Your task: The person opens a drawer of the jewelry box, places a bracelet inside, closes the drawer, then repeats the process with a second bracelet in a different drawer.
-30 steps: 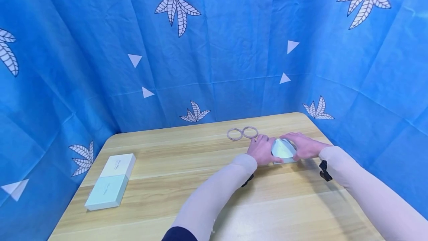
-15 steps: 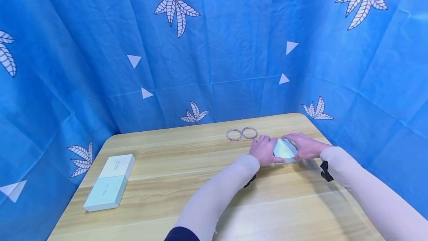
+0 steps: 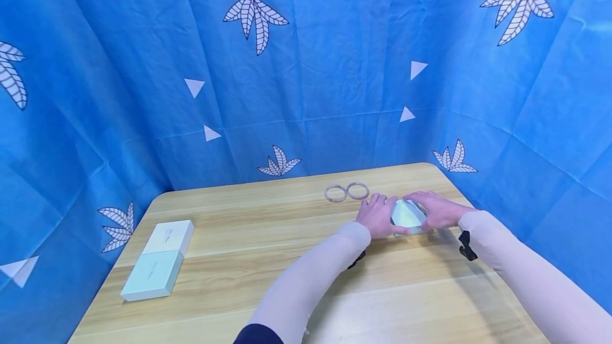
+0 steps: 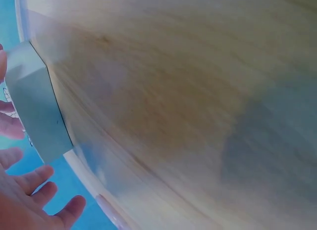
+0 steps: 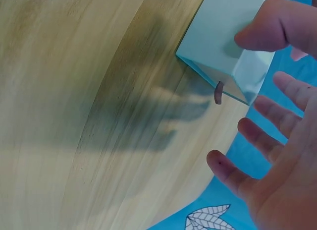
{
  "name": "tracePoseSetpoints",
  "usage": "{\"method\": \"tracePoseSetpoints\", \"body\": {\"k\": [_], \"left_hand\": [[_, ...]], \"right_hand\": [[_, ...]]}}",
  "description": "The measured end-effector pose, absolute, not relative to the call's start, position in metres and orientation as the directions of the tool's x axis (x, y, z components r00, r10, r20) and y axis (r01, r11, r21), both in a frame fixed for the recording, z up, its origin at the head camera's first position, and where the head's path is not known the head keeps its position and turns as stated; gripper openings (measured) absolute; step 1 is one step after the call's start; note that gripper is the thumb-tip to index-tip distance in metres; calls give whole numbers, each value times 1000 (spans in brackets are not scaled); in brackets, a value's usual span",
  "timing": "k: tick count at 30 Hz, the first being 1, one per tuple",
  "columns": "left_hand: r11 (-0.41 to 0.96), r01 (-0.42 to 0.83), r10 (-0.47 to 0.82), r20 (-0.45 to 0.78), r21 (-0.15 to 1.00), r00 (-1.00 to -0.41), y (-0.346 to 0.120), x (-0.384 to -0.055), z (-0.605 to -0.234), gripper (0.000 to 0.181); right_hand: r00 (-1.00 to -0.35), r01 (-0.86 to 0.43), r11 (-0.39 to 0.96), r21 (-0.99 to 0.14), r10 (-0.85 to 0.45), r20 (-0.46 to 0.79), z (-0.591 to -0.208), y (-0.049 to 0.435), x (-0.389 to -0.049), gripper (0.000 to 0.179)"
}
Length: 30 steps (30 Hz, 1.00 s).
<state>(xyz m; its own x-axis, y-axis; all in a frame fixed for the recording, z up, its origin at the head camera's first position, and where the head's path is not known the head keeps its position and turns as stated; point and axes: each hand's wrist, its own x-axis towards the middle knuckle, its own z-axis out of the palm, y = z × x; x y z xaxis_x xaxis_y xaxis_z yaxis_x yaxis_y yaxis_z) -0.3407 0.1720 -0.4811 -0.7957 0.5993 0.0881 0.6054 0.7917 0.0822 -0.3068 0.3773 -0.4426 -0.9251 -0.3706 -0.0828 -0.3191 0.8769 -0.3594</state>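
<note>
A pale mint box point(image 3: 407, 213) lies on the table's right side between both hands. My left hand point(image 3: 376, 217) grips its left end, the thumb along the near side. At the right end my right hand point(image 3: 437, 210) grips it, with the thumb on the near side and a finger by the far corner. In the right wrist view, a short brown tab point(image 5: 218, 93) sticks out of the box's end, and the other fingers point(image 5: 270, 145) are spread off it. The left wrist view shows the box point(image 4: 42, 108) at the left edge, with loose left-hand fingers below.
Two thin purplish rings point(image 3: 336, 193) lie side by side behind my left hand. At the table's left sit a white box point(image 3: 168, 236) and a mint box point(image 3: 151, 274), end to end. A blue curtain point(image 3: 334, 68) stands behind and along both sides of the wooden table point(image 3: 229, 301).
Both hands and the box have shifted slightly to the right since a second ago. The grip looks the same, and the rings and the boxes on the left stay put.
</note>
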Motion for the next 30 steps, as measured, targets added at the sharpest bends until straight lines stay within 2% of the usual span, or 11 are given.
{"method": "tracePoseSetpoints", "body": {"k": [5, 14, 20, 30], "left_hand": [[768, 633, 626, 95, 97, -774, 159, -340, -479, 104], [754, 640, 634, 94, 145, -768, 126, -332, -464, 94], [760, 622, 616, 97, 188, -782, 96, -325, -457, 90], [734, 660, 648, 125, 163, -751, 55, -306, -448, 92]], "right_hand": [[-917, -352, 868, -351, -394, -54, -443, 372, -307, 89], [-920, -384, 871, -305, -390, 45, -446, 364, -309, 71], [-928, -371, 890, -267, -365, 74, -447, 350, -312, 74], [-944, -329, 910, -250, -323, 67, -453, 333, -316, 79]]}}
